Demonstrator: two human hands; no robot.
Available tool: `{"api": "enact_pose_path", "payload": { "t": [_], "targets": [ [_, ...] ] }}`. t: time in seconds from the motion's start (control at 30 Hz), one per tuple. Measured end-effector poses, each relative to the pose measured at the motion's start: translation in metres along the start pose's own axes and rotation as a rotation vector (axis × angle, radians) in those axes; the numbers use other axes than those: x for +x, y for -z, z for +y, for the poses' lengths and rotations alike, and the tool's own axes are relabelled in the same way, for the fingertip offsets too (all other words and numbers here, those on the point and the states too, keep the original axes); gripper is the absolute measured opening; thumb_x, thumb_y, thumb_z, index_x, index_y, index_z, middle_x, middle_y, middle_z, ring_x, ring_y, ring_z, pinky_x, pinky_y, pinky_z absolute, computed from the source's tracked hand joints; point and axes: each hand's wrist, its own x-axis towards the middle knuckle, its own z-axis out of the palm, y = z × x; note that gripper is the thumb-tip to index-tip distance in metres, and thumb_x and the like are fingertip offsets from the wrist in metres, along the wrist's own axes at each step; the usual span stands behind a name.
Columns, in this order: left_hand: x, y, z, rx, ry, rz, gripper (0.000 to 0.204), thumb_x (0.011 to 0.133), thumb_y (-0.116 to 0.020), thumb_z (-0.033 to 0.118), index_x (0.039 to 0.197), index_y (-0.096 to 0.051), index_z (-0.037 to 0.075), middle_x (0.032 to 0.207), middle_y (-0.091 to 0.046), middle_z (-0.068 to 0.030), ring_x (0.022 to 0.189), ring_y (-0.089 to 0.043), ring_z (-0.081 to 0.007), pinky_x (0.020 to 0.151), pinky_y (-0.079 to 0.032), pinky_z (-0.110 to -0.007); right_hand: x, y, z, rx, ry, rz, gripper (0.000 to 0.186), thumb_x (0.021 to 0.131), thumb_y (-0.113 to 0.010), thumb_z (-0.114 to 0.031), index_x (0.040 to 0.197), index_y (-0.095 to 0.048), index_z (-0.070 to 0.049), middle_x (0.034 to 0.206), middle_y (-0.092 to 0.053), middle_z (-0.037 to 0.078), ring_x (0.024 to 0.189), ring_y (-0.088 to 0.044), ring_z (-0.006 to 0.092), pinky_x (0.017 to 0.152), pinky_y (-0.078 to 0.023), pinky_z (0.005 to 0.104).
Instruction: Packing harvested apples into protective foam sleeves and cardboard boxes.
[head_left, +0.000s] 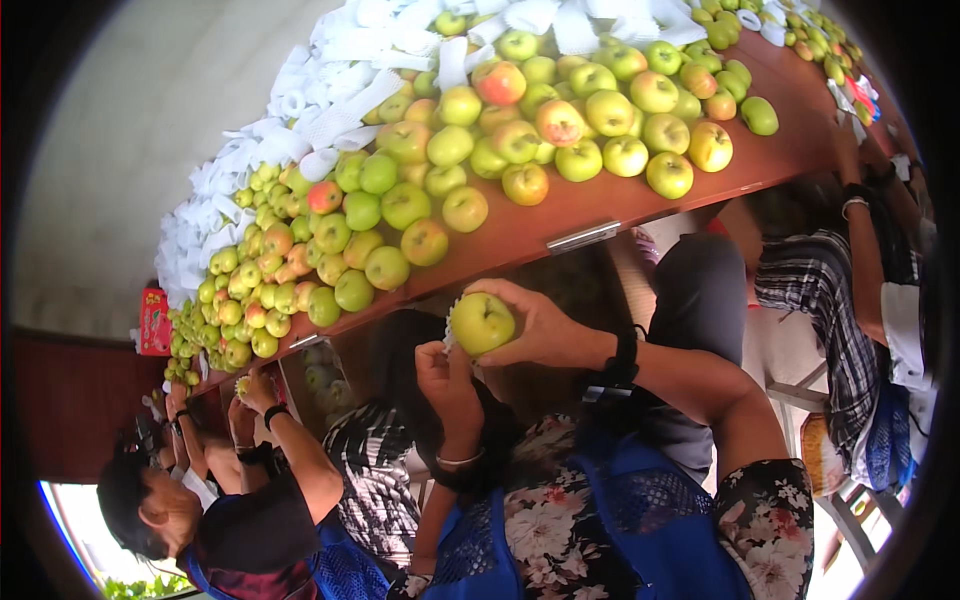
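Just short of the table edge, my right hand (545, 332) grips a yellow-green apple (484, 326), with fingers over its top and thumb beneath. A white foam net (450, 322) shows along the apple's left side, its jagged rim standing out. My left hand (447, 388) is closed with curled fingers at the lower left of the apple, at the net's edge. Part of the net lies behind the fruit, out of sight. Beyond both hands, many green and reddish apples (525, 184) lie heaped on the brown table (590, 215).
White foam nets (350, 45) are piled behind the apples. A red box (155, 322) stands at the table's far left end. To the left, a person (215, 510) in a dark cap handles an apple; another person (820, 290) sits at the right. A metal handle (584, 237) marks the table's front.
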Motion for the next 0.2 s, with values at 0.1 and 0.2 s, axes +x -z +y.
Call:
{"api": "enact_pose_path", "payload": {
  "t": [0.1,0.2],
  "targets": [
    [0.0055,0.0002,0.001,0.087,-0.157,0.022,0.009,0.092,-0.052,0.007,0.089,-0.044,0.007,0.072,-0.046,0.0025,0.066,-0.045,-0.0025,0.056,-0.034,-0.016,0.0012,-0.0001,0.0,-0.319,0.077,0.076,0.07,0.063,-0.082,-0.016,0.123,-0.047,-0.007,0.107,-0.057,0.005,0.099,-0.053,0.0125,0.088,-0.045,0.0287],
    [0.0057,-0.0014,0.0065,0.203,-0.279,0.026,0.012,0.091,-0.055,0.01,0.092,-0.043,0.007,0.076,-0.05,0.0004,0.065,-0.045,-0.0025,0.057,-0.035,-0.016,0.0001,-0.0007,0.002,-0.576,0.208,0.132,0.071,0.063,-0.082,-0.018,0.123,-0.046,-0.007,0.112,-0.058,0.007,0.101,-0.057,0.0263,0.09,-0.045,0.034]
  ]
}}
